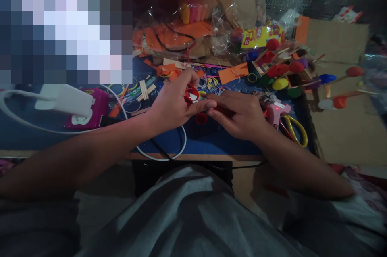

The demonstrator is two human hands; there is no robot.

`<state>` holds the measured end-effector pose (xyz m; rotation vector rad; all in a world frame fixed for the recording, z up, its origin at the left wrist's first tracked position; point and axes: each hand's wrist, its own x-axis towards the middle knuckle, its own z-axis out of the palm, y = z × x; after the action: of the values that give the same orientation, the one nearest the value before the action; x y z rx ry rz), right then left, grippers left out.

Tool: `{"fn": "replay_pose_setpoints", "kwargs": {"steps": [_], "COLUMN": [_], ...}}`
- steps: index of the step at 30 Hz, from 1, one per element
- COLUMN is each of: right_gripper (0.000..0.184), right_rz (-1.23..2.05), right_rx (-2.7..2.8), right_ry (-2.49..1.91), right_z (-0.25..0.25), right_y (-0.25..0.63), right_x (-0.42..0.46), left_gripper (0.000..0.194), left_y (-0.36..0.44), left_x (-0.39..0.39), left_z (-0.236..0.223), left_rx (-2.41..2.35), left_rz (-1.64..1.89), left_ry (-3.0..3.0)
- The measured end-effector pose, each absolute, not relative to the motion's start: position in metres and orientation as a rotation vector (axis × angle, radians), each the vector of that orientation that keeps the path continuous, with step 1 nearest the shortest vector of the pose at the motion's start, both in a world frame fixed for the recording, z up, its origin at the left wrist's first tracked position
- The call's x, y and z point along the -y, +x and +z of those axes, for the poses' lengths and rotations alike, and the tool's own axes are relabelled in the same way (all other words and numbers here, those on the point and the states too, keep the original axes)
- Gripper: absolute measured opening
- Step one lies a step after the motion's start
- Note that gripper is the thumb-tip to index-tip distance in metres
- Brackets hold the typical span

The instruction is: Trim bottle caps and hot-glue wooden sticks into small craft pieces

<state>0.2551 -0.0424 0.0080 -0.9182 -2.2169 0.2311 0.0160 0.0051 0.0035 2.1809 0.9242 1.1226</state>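
Observation:
My left hand (173, 101) is closed around a small red plastic cup (191, 93), whose open side shows something whitish inside. My right hand (238, 111) meets it from the right, with its fingers pinched together by my left thumb. What the right fingertips hold is hidden. A bit of yellow (201, 94) shows between the hands, too small to name. Just below the fingers lies another round red piece (201, 118) on the blue tabletop (208, 142).
A pink glue gun (277, 111) and yellow-handled scissors (298, 130) lie at right, near sticks with coloured ends (281, 70) and cardboard (347, 128). At left a white charger (65, 101) sits in a magenta power socket (101, 107). Rubber bands, orange scraps (232, 73) and a white cable (161, 159) surround my hands.

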Motion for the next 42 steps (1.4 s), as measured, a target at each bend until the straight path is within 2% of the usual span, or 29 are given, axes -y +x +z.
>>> {"fn": "replay_pose_setpoints", "kwargs": {"steps": [19,24,30,37,42], "right_gripper": [0.039,0.041,0.043,0.040,0.040], "right_rz": [0.229,0.217,0.195,0.201,0.213], "right_rx": [2.193,2.140,2.123,2.122,2.132], "right_ry": [-0.940,-1.000,-1.059,-1.004,-0.981], "right_z": [0.011,0.010,0.010,0.009,0.009], "right_y": [0.255,0.257,0.257,0.255,0.254], "right_x": [0.042,0.038,0.039,0.040,0.040], "left_gripper": [0.065,0.077,0.049,0.049,0.041], "left_y": [0.017,0.019,0.020,0.021,0.021], "left_x": [-0.004,-0.002,0.004,0.005,0.003], "left_z": [0.001,-0.008,-0.007,-0.012,-0.008], "left_rx": [-0.873,-0.946,-0.951,-0.907,-0.887], "left_rz": [1.162,1.234,1.184,1.183,1.208], "left_ry": [2.173,2.077,2.133,2.137,2.186]}}
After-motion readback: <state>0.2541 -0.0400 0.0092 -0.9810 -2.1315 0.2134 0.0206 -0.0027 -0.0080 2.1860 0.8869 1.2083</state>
